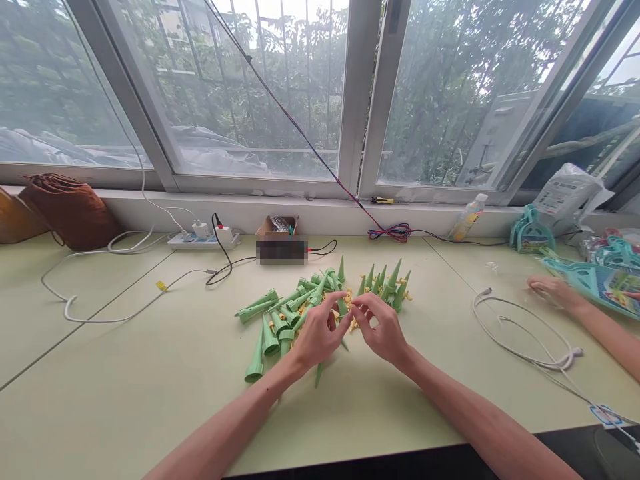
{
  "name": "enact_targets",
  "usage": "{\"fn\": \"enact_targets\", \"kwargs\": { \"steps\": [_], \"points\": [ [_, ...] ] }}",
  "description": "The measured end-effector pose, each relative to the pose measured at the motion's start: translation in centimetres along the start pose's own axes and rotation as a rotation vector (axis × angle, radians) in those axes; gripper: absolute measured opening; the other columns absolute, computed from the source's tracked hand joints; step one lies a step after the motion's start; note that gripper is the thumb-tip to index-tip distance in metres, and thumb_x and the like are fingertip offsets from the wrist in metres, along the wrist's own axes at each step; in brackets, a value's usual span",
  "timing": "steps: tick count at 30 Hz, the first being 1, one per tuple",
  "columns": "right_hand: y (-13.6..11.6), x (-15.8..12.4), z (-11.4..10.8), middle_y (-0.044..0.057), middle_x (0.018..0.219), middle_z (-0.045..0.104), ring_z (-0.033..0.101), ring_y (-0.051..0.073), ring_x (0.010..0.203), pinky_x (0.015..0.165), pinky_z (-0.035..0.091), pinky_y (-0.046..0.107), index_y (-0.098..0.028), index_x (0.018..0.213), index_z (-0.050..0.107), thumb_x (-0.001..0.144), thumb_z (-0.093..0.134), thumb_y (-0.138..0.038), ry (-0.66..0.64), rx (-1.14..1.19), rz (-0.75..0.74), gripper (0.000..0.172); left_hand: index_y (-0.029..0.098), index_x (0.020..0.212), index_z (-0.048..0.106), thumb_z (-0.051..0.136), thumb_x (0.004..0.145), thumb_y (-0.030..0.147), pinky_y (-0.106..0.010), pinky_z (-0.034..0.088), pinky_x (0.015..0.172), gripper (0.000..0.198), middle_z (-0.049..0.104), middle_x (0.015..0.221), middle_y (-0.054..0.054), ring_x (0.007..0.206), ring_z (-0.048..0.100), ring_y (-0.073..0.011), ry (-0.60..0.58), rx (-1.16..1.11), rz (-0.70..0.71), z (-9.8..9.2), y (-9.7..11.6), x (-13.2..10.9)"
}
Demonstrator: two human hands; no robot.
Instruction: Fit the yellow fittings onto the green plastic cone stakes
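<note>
My left hand point(316, 333) and my right hand point(383, 328) meet over a pile of green plastic spikes point(283, 313) on a pale green table point(150, 373). Both hands have fingers curled in a pinch around a small yellow piece point(353, 308) between them. A green spike tip point(318, 375) pokes out below my left hand. Several green spikes stand upright point(387, 283) just beyond my fingers, with small yellow parts point(406, 295) scattered among them. More spikes lie flat to the left.
Another person's hand point(553, 291) rests at the right by teal packaged items point(600, 280). A white cable point(525, 333) loops beside it. A power strip point(203, 239), small cardboard box point(277, 230), brown bag point(67, 208) and bottle point(467, 217) line the window sill.
</note>
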State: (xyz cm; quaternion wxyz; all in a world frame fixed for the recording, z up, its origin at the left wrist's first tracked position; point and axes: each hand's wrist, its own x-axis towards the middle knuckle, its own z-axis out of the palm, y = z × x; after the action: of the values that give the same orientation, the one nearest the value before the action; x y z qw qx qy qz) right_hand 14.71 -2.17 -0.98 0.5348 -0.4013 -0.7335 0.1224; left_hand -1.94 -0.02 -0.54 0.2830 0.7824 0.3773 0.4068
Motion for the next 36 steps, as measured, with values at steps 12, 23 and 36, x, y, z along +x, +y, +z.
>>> {"fn": "enact_targets", "kwargs": {
  "steps": [12,23,36],
  "points": [
    [-0.09,-0.07,-0.01,0.005,0.087,0.063,0.061,0.014,0.068,0.055,0.053,0.023,-0.02,0.096,0.062,0.098,0.051,-0.023,-0.005,-0.004,0.02,0.012,0.019,0.121,0.054,0.053,0.094,0.038,-0.018,0.028,0.047,0.033,0.045,0.067,0.007,0.044,0.035,-0.0051,-0.023,-0.009,0.017,0.03,-0.06,0.0],
    [-0.01,-0.02,0.07,0.005,0.086,0.064,0.062,0.014,0.067,0.055,0.053,0.024,-0.02,0.096,0.062,0.098,0.051,-0.024,0.002,-0.008,0.02,0.012,0.019,0.121,0.053,0.053,0.094,0.038,-0.018,0.029,0.047,0.033,0.047,0.067,0.007,0.045,0.035,-0.0055,-0.027,-0.005,0.021,-0.01,-0.06,0.01],
    [-0.14,-0.01,0.05,0.006,0.085,0.067,0.064,0.015,0.066,0.056,0.054,0.025,-0.02,0.094,0.063,0.098,0.051,-0.027,0.018,-0.021,0.03,0.015,0.02,0.121,0.053,0.052,0.094,0.04,-0.019,0.03,0.047,0.033,0.048,0.069,0.006,0.046,0.037,-0.006,-0.025,0.001,0.022,-0.1,0.01,-0.02]
  ]
}}
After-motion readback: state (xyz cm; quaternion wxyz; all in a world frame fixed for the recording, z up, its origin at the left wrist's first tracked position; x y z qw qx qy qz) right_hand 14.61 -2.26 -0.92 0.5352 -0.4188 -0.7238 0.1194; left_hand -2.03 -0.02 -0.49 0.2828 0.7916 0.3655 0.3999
